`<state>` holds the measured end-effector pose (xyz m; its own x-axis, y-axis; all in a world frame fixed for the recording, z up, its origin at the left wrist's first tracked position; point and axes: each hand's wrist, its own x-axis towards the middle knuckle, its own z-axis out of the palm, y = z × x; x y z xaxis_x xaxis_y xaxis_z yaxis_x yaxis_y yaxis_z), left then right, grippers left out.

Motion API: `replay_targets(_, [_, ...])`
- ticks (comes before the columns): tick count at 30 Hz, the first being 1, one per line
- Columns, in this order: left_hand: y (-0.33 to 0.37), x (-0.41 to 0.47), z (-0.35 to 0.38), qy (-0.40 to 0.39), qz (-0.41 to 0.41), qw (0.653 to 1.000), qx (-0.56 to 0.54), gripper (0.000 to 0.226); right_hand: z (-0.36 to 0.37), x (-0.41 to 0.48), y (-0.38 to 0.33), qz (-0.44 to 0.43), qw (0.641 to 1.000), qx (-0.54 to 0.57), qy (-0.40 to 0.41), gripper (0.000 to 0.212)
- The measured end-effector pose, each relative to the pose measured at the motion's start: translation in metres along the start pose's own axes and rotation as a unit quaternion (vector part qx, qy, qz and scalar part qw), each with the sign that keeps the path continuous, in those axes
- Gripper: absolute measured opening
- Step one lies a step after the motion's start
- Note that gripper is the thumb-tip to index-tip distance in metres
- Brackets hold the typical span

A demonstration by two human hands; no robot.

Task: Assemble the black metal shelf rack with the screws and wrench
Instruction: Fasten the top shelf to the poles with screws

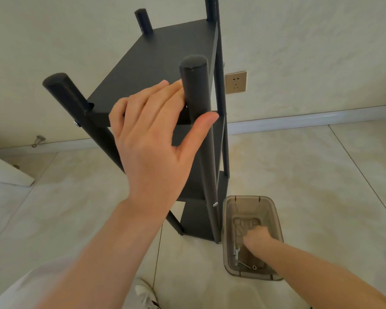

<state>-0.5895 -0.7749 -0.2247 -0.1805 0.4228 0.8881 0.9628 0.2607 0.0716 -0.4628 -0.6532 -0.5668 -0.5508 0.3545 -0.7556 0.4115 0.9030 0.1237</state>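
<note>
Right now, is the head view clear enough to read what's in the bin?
Head view: soft even light, no glare; wide angle splays the rack posts; left hand looms large; the tinted bin is small, the right hand covers part, its metal pieces barely legible.

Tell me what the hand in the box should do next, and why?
Probably pinch one small metal piece and lift it out. The right hand is down in the clear box where those pieces lie, and the left hand rests open against the rack, steadying it.
</note>
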Motion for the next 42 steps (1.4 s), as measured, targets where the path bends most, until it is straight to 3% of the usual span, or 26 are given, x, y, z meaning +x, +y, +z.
replay_targets(2, [0.0, 0.0, 0.001, 0.008, 0.004, 1.0, 0.005, 0.045, 0.011, 0.006, -0.003, -0.009, 0.992, -0.125, -0.006, 0.033])
replay_targets(4, [0.0, 0.0, 0.001, 0.004, 0.003, 1.0, 0.004, 0.043, 0.021, 0.012, 0.001, -0.021, 0.985, -0.171, -0.005, 0.04])
replay_targets(14, [0.003, 0.001, 0.001, 0.01, -0.008, 1.0, 0.002, 0.049, 0.048, 0.022, 0.004, -0.048, 0.973, -0.226, 0.028, 0.035])
replay_targets(27, [0.002, -0.001, 0.004, 0.013, -0.015, 1.0, 0.003, 0.047, 0.065, 0.026, 0.02, -0.056, 0.974, -0.216, 0.044, 0.048])
replay_targets(42, [0.005, 0.001, 0.001, -0.003, -0.038, 0.999, -0.005, 0.045, 0.076, 0.01, 0.077, 0.024, 0.987, -0.153, 0.036, 0.048])
